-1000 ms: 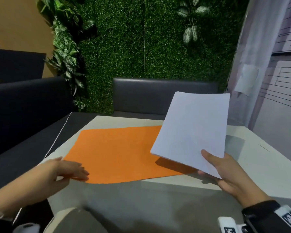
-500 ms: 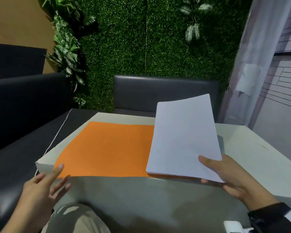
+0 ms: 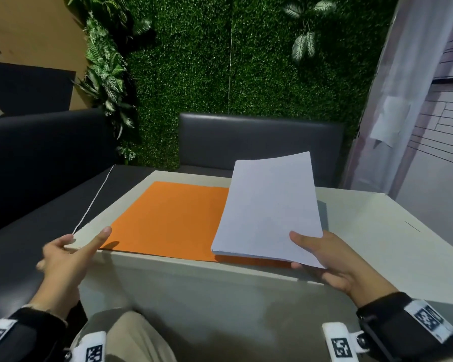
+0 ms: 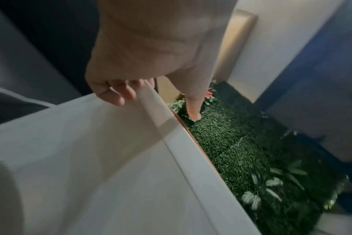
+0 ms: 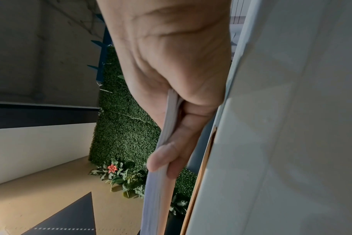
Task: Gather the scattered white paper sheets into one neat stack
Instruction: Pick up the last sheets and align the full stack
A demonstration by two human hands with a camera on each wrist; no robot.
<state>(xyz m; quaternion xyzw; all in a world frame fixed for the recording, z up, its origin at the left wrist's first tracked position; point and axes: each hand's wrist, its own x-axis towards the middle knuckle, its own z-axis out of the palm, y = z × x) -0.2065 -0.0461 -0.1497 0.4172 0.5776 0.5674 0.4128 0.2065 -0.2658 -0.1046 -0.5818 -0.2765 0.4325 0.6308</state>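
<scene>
My right hand (image 3: 322, 253) pinches the near right corner of a stack of white paper sheets (image 3: 270, 207), thumb on top and fingers beneath. The stack (image 5: 161, 182) is tilted up at its far end above the right part of an orange sheet (image 3: 168, 218) that lies flat on the white table (image 3: 377, 231). The right wrist view shows the stack edge-on between thumb and fingers. My left hand (image 3: 71, 253) hovers open at the table's near left corner, thumb reaching over the edge close to the orange sheet's corner; its fingers (image 4: 119, 93) sit by the table edge and hold nothing.
Dark padded benches (image 3: 259, 137) run along the far and left sides of the table. An artificial green hedge wall (image 3: 233, 61) stands behind. A pale curtain (image 3: 392, 100) hangs at the right. My knee (image 3: 131, 335) is below the table's front edge.
The paper stack came lower and turned straighter over the orange sheet's right side. My left hand came off the orange sheet, dropped below the edge, then rose back to the near left corner.
</scene>
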